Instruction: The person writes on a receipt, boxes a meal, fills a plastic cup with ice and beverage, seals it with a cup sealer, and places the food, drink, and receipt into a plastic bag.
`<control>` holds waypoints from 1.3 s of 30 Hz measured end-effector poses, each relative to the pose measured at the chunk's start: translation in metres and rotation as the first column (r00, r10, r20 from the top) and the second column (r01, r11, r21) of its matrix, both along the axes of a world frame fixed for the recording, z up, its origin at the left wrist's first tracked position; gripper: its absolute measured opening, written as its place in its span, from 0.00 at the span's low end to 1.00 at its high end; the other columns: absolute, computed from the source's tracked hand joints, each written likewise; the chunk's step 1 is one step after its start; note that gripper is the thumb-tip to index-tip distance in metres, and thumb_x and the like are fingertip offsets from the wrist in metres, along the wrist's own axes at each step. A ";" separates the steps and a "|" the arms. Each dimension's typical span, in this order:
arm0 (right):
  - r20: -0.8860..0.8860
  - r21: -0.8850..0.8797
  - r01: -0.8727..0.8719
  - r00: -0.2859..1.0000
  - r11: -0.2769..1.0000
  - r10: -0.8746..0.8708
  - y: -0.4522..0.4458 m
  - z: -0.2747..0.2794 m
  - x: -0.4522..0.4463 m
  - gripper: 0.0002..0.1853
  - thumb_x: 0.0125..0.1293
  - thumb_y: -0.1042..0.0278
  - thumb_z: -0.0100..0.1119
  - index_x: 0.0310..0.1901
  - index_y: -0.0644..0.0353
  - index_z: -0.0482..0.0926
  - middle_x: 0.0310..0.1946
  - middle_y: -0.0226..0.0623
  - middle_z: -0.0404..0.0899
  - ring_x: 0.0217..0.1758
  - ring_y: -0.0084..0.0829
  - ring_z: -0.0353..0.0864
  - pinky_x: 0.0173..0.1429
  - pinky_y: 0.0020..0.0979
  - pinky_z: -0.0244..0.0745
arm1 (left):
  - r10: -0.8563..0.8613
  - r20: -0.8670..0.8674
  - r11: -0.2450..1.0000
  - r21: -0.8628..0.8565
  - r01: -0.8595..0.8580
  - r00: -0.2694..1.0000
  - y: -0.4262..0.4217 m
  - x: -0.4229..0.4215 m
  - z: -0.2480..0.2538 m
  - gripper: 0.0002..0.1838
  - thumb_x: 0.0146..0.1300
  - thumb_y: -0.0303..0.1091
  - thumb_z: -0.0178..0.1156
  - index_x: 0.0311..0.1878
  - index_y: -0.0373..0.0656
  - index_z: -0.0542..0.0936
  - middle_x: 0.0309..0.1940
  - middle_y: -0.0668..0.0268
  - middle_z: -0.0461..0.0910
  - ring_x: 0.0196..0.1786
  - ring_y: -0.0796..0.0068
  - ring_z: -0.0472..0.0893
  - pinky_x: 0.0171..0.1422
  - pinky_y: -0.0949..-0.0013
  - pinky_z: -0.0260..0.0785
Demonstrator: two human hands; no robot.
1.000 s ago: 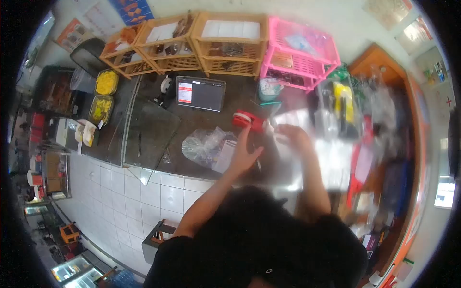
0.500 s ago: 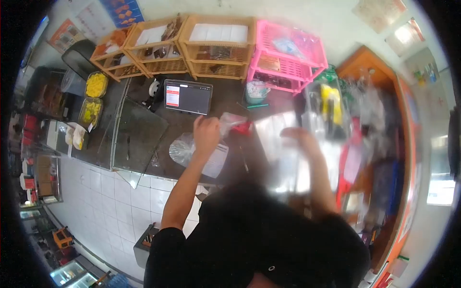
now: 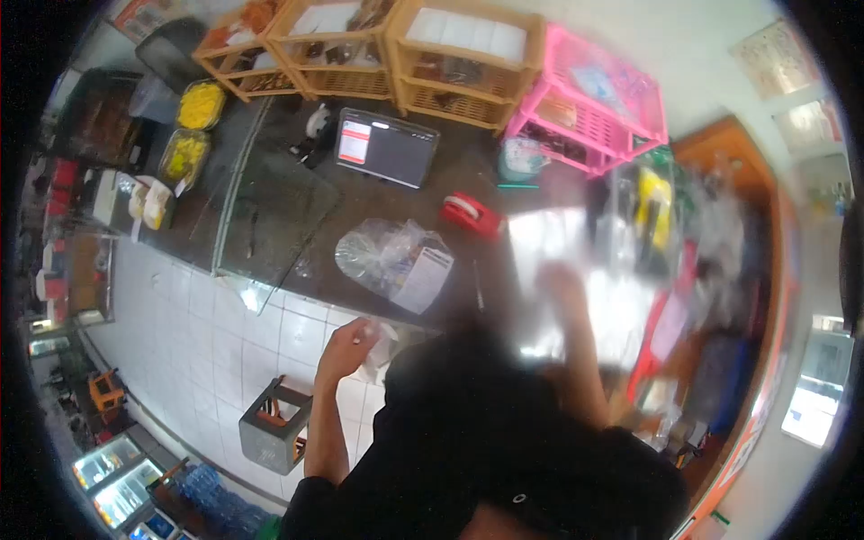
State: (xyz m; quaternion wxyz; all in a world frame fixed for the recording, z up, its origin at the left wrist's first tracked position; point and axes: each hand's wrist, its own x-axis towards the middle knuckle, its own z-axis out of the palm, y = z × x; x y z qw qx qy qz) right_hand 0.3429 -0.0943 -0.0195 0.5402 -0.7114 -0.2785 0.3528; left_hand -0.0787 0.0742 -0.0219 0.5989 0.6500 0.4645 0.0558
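Note:
Below the counter's front edge, my left hand is closed at a pale, crumpled, see-through item that I cannot make out. My right hand is blurred over the shiny metal surface, and its fingers are smeared by motion. A clear plastic bag lies on the dark counter between the hands and the tablet, with a white printed slip at its right side. Behind them rests a red tape dispenser, touched by neither hand.
A lit tablet stands at the back before tan racks and a pink rack. Yellow food trays and a glass pane are to the left. A grey stool stands on the floor.
My left hand has moved from beside the tape dispenser, over the bag, down to below the counter edge. The dispenser now lies free. My right hand stays over the metal surface. The view has shifted.

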 end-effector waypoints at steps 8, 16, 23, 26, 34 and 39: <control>0.100 -0.001 0.145 0.984 0.989 -0.144 -0.019 0.118 0.020 0.24 0.63 0.79 0.57 0.61 0.63 0.69 0.29 0.32 0.79 0.30 0.24 0.77 0.37 0.27 0.78 | -0.494 0.237 0.775 0.557 0.300 0.836 -0.025 0.354 -0.029 0.27 0.58 0.35 0.61 0.59 0.32 0.74 0.57 0.43 0.76 0.55 0.48 0.78 0.63 0.56 0.69; -0.011 -0.129 0.029 0.999 0.991 -0.030 -0.083 0.061 0.042 0.27 0.64 0.83 0.51 0.65 0.63 0.61 0.28 0.32 0.76 0.32 0.26 0.75 0.42 0.28 0.75 | -0.295 0.302 0.821 0.566 0.078 0.906 -0.046 0.384 0.021 0.09 0.62 0.31 0.58 0.43 0.41 0.73 0.40 0.48 0.77 0.44 0.44 0.79 0.47 0.46 0.71; 0.326 -0.361 -0.441 0.766 0.822 0.554 0.048 -0.008 0.007 0.21 0.65 0.64 0.59 0.57 0.57 0.68 0.42 0.54 0.81 0.48 0.53 0.81 0.50 0.48 0.75 | -0.105 -0.336 0.493 0.800 0.343 0.936 -0.006 0.178 -0.082 0.26 0.63 0.37 0.56 0.62 0.34 0.70 0.64 0.49 0.67 0.69 0.49 0.64 0.75 0.47 0.53; 0.375 -0.389 -0.636 0.552 0.667 0.745 0.134 -0.042 -0.022 0.24 0.63 0.66 0.60 0.58 0.58 0.66 0.36 0.50 0.81 0.41 0.53 0.82 0.48 0.48 0.75 | -0.133 -0.465 0.528 0.714 0.459 0.875 -0.008 0.160 -0.096 0.35 0.66 0.43 0.55 0.71 0.33 0.60 0.73 0.49 0.58 0.77 0.52 0.56 0.79 0.48 0.47; 0.405 -0.655 -0.664 0.094 0.360 0.909 0.231 -0.096 -0.075 0.30 0.56 0.60 0.68 0.55 0.66 0.66 0.38 0.57 0.81 0.42 0.56 0.83 0.46 0.51 0.76 | -0.131 -0.459 0.582 0.682 0.443 0.879 -0.006 0.147 -0.124 0.39 0.68 0.49 0.53 0.74 0.34 0.56 0.74 0.47 0.58 0.75 0.52 0.60 0.77 0.50 0.51; 0.521 -0.610 -0.542 0.275 0.578 0.808 0.230 -0.086 -0.059 0.29 0.56 0.59 0.69 0.54 0.66 0.68 0.41 0.58 0.81 0.45 0.56 0.82 0.46 0.50 0.77 | -0.136 -0.382 0.573 0.722 0.388 0.914 -0.005 0.144 -0.112 0.41 0.64 0.50 0.58 0.72 0.34 0.59 0.73 0.49 0.59 0.73 0.53 0.63 0.77 0.51 0.52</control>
